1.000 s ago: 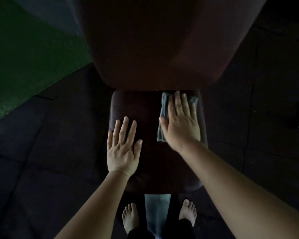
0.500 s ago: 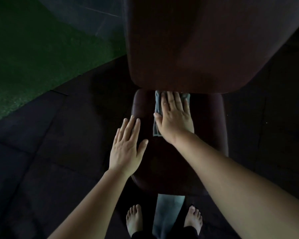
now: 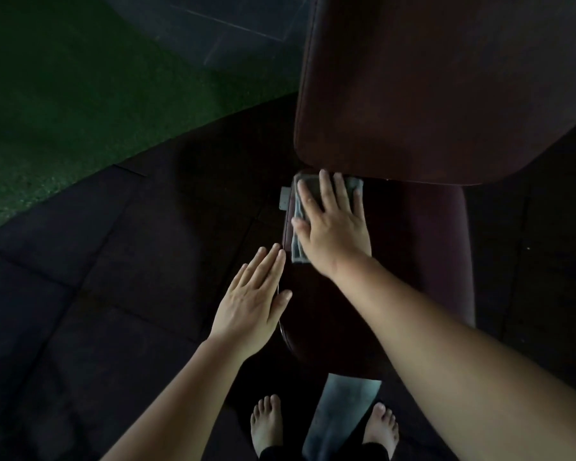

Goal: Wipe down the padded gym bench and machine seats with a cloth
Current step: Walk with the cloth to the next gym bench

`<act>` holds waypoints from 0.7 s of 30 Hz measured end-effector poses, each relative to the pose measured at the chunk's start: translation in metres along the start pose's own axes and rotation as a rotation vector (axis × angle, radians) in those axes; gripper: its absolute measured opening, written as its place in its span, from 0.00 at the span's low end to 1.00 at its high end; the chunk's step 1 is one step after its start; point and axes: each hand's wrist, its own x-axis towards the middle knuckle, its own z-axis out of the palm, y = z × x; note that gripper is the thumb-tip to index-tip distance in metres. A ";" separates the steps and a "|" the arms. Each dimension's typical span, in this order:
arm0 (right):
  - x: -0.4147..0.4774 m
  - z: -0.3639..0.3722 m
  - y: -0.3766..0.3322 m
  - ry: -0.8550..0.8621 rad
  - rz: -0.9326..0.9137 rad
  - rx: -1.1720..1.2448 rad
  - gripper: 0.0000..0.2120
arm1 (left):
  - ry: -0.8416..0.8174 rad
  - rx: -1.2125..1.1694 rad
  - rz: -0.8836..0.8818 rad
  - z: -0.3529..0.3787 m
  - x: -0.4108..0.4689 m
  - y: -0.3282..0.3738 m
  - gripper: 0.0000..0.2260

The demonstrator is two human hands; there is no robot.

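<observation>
Fingers [image 3: 325, 189] straight, your right hand [image 3: 333, 227] presses the grey cloth [image 3: 299, 252] on the seat pad's [image 3: 419, 261] rear corner; overlap strokes. Your left hand [image 3: 251, 306] is open, empty.

Most of the cloth [image 3: 299, 251] lies hidden beneath the right hand [image 3: 333, 227] pressing it. Just past those fingertips the seat [image 3: 429, 261] vanishes under the back pad [image 3: 429, 94], itself cut by the top and right edges.
</observation>
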 end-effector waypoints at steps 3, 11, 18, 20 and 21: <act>-0.031 0.007 -0.001 -0.020 -0.147 -0.022 0.31 | -0.015 -0.006 0.021 0.000 -0.004 -0.004 0.30; 0.025 -0.002 -0.006 0.052 0.010 -0.003 0.29 | -0.037 0.014 0.093 -0.001 -0.013 -0.013 0.29; -0.035 0.008 0.010 -0.030 -0.345 -0.028 0.29 | -0.017 0.002 0.086 0.010 -0.032 -0.011 0.29; -0.009 0.004 0.007 -0.008 -0.225 -0.038 0.29 | -0.014 -0.012 0.081 0.013 -0.036 -0.009 0.29; -0.003 0.004 0.000 -0.007 -0.153 -0.037 0.29 | -0.009 -0.019 0.074 0.014 -0.038 -0.008 0.29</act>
